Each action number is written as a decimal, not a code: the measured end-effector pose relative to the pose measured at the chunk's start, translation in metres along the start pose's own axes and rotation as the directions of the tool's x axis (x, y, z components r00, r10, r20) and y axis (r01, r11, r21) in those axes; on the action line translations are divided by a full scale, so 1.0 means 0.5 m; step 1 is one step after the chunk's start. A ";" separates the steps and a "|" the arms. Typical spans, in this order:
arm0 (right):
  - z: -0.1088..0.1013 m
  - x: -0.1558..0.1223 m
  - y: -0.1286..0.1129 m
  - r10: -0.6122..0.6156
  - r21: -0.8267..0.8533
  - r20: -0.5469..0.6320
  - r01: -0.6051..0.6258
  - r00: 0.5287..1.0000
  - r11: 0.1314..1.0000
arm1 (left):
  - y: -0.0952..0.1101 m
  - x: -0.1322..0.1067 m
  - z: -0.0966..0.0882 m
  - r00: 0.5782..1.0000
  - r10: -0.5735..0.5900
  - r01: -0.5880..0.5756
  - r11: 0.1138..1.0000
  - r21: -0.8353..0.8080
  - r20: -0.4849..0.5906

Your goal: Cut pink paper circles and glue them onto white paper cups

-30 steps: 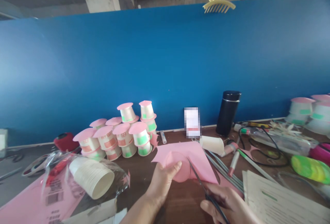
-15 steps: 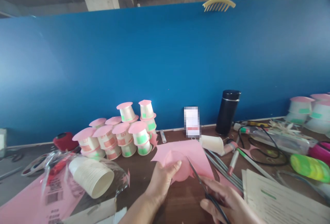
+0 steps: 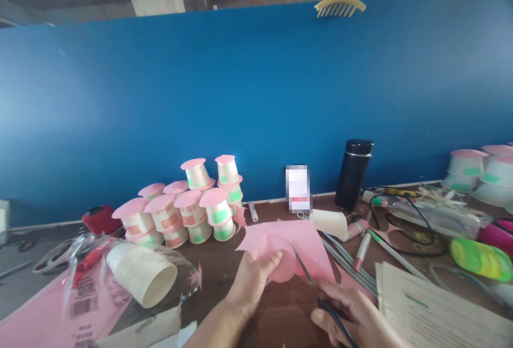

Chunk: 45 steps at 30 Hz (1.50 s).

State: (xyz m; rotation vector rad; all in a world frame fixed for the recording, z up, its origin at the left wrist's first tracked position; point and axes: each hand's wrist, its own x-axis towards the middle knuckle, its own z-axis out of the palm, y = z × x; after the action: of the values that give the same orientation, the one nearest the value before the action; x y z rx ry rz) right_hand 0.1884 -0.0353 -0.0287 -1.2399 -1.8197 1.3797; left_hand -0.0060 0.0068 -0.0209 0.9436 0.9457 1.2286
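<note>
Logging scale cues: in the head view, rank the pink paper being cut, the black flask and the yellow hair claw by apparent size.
1. pink paper, nearest the camera.
2. black flask.
3. yellow hair claw, barely smaller; it sits farther off, so this pair is unsure.

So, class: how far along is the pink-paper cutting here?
Done: a heap of pink-topped cups stands by the blue wall. In hand: the left hand holds a pink sheet while the right hand cuts it with scissors. Left: plain cups in the bag.
</note>
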 end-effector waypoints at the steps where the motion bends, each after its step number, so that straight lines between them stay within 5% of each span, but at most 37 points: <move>1: -0.001 0.000 0.001 -0.005 -0.007 0.004 0.005 1.000 1.000 | 0.001 0.000 0.000 1.000 0.002 -0.002 1.000 0.023 0.007; 9: 0.001 0.001 0.002 -0.021 -0.012 -0.025 0.020 0.999 1.000 | 0.012 -0.005 -0.002 0.999 0.020 -0.024 0.990 0.138 0.032; 31: 0.003 -0.003 -0.002 0.064 0.075 -0.056 -0.060 0.996 0.995 | 0.005 -0.001 -0.006 0.998 0.011 -0.017 0.995 0.101 0.060; 45: 0.002 -0.004 0.004 0.073 0.099 -0.025 -0.070 0.997 0.993 | -0.007 0.007 -0.013 0.998 -0.053 0.054 0.998 0.039 -0.044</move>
State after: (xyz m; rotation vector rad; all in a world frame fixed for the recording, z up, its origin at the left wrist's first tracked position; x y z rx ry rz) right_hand 0.1890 -0.0373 -0.0309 -1.2784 -1.6826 1.4647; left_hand -0.0105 0.0105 -0.0265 0.9212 1.0270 1.1923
